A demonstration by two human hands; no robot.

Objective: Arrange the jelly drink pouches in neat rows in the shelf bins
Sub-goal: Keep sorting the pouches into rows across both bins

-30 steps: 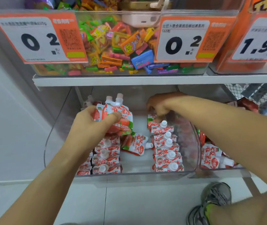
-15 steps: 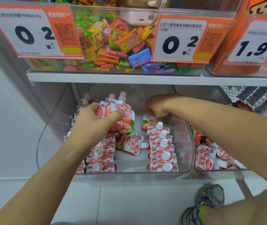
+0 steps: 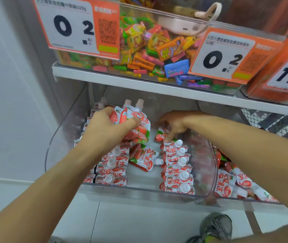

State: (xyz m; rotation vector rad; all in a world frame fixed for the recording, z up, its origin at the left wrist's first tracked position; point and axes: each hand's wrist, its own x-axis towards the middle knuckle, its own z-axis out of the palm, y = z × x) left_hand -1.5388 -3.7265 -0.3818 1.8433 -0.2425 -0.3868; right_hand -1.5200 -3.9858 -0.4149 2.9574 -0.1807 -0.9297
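My left hand (image 3: pixel 104 128) grips a bunch of red-and-white strawberry jelly pouches (image 3: pixel 138 125), spouts up, above the clear shelf bin (image 3: pixel 139 187). My right hand (image 3: pixel 174 122) reaches to the back of the bin's right row (image 3: pixel 178 170), fingertips down on a pouch (image 3: pixel 160 135) lying there. That row stands neatly with white caps up. A left row (image 3: pixel 112 170) runs under my left wrist. One loose pouch (image 3: pixel 144 158) lies tilted between the rows.
A neighbouring bin (image 3: pixel 234 183) to the right holds more jelly pouches in a loose pile. The shelf above (image 3: pixel 139 85) carries a bin of mixed candy with orange price tags. A wire basket (image 3: pixel 276 123) sits at far right. My shoe (image 3: pixel 216 227) is on the floor below.
The camera has swung left and tilted. Both hands stay in much the same place over the bin, the left still holding its bunch of pouches.
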